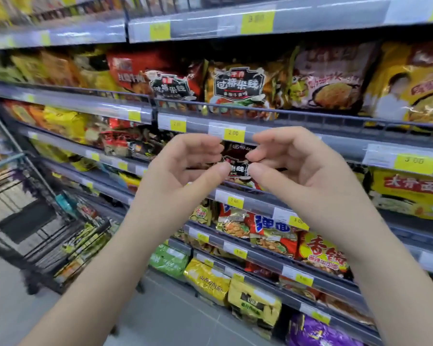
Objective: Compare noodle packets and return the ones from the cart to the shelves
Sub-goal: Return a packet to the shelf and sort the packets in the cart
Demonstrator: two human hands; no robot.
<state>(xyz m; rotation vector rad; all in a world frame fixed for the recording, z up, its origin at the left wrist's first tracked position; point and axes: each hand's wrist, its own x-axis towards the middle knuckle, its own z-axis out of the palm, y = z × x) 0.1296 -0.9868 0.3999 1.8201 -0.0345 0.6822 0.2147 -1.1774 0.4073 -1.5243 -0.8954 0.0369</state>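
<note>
flanking dark red plastic noodle packet (pixel 237 171) with curled left hand (pixel 185 168) and right hand (pixel 295 166), contact unclear; probably light, slippery: pinch side seams.

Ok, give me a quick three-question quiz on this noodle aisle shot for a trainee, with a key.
1. True or false: the black wire shopping cart stands at the picture's right edge.
2. The yellow paper price tag just above the gap between the left hand and right hand reads: A 2.00, B 5.00, C 9.00?
3. What colour is the shiny plastic noodle packet at the picture's bottom edge?
Key: 1 false, the cart is on the left; 2 A; 3 purple.
</note>
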